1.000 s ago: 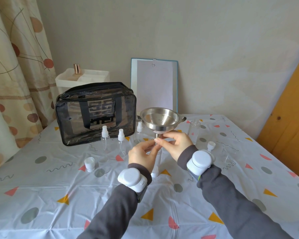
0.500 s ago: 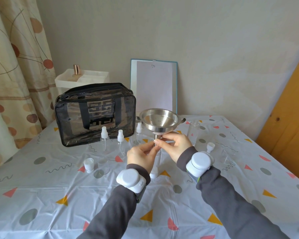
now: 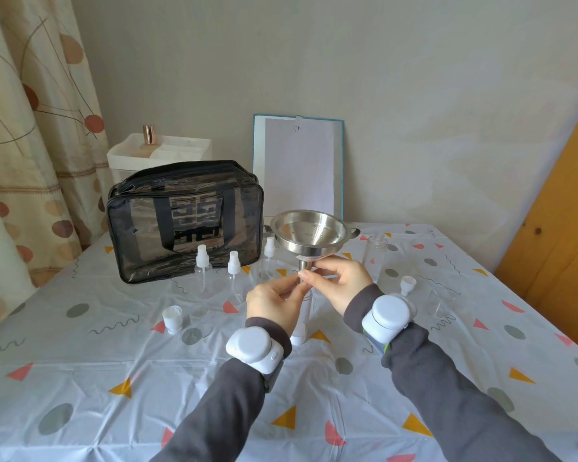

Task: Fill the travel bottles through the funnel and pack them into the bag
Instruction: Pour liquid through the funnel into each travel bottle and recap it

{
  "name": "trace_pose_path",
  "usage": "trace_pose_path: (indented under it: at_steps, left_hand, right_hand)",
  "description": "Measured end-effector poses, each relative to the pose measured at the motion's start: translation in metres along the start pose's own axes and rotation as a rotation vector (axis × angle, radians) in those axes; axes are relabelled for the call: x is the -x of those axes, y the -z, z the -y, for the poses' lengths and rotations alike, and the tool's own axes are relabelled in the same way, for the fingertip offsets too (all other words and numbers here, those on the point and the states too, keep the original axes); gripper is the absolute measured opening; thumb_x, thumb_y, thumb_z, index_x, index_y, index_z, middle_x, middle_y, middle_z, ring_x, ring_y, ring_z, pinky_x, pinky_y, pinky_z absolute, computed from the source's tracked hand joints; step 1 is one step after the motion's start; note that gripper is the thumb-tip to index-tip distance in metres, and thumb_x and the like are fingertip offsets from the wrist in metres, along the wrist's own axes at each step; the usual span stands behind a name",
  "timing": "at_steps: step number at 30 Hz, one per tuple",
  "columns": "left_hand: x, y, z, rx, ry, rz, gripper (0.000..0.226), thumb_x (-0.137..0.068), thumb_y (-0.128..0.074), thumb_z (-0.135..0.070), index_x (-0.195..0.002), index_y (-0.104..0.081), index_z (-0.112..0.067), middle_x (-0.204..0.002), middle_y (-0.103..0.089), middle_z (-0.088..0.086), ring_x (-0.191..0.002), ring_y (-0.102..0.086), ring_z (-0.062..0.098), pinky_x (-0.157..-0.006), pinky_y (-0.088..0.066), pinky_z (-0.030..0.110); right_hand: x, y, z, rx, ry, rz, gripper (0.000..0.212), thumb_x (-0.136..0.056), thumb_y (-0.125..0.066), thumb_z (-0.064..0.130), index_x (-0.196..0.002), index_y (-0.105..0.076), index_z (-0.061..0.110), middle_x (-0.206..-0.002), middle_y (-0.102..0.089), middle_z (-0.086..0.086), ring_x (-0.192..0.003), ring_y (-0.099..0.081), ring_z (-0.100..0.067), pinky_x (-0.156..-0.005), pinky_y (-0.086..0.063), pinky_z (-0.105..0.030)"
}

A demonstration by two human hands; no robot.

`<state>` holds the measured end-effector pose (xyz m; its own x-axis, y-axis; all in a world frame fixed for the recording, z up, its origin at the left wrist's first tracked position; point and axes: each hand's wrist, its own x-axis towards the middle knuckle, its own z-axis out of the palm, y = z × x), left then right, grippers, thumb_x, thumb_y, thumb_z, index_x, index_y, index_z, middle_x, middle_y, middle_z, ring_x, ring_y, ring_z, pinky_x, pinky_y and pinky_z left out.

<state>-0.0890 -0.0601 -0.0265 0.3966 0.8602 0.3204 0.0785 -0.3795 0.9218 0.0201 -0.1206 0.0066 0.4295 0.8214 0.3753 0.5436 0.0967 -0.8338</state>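
the funnel (image 3: 311,235) stands with its stem pinched in your right hand (image 3: 342,285), just above the slim travel bottle (image 3: 307,308), whose top your left hand (image 3: 274,303) seems to pinch. the wide bowl above your fingertips looks top-heavy: loosen either pinch and it may tip, toppling the bottle toward the spray bottles (image 3: 203,266) beyond your left fingers.

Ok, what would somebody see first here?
The shiny funnel in the middle, with the left hand and right hand pinching where its stem meets a small bottle. Behind, to the left, stands a see-through black bag, with spray bottles lined up in front.
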Motion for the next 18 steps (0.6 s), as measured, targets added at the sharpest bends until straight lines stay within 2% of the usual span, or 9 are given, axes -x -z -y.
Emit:
trace_pose_path:
  at_steps: [4,8,13,18]
  left_hand:
    - [0.0009,-0.0003,-0.0006,-0.002,0.001,0.007,0.015,-0.083,-0.067,-0.025,-0.097,-0.073,-0.023,-0.073,-0.064,-0.020,-0.068,-0.057,-0.016,-0.065,-0.042,-0.002]
    - [0.0009,0.0007,-0.0003,-0.009,0.010,-0.002,0.016,-0.083,-0.067,-0.027,-0.098,-0.073,-0.024,-0.077,-0.066,-0.017,-0.070,-0.057,-0.014,-0.066,-0.041,-0.003]
    - [0.0001,0.0007,-0.0010,0.008,0.019,0.002,0.015,-0.083,-0.067,-0.025,-0.096,-0.073,-0.024,-0.071,-0.063,-0.021,-0.067,-0.056,-0.017,-0.064,-0.040,-0.003]
    - [0.0001,0.0004,0.0000,-0.001,0.014,0.005,0.015,-0.083,-0.067,-0.027,-0.097,-0.073,-0.025,-0.078,-0.067,-0.015,-0.072,-0.059,-0.011,-0.066,-0.042,-0.001]
  right_hand:
    - [0.0031,0.0009,0.0007,0.005,0.006,0.032,0.014,-0.083,-0.066,0.023,-0.079,-0.065,0.037,-0.086,-0.069,0.008,-0.089,-0.065,-0.012,-0.083,-0.051,-0.023]
    - [0.0030,0.0008,0.0026,0.023,0.023,0.040,0.009,-0.084,-0.065,0.022,-0.082,-0.067,0.030,-0.087,-0.070,0.006,-0.089,-0.065,-0.012,-0.083,-0.050,-0.020]
    - [0.0037,0.0011,0.0018,0.021,0.016,0.039,0.006,-0.085,-0.064,0.022,-0.082,-0.069,0.022,-0.087,-0.071,-0.002,-0.088,-0.065,-0.015,-0.083,-0.052,-0.026]
    - [0.0044,0.0008,0.0015,0.018,0.017,0.040,0.010,-0.085,-0.063,0.022,-0.081,-0.067,0.030,-0.088,-0.071,0.001,-0.089,-0.065,-0.015,-0.085,-0.052,-0.028]
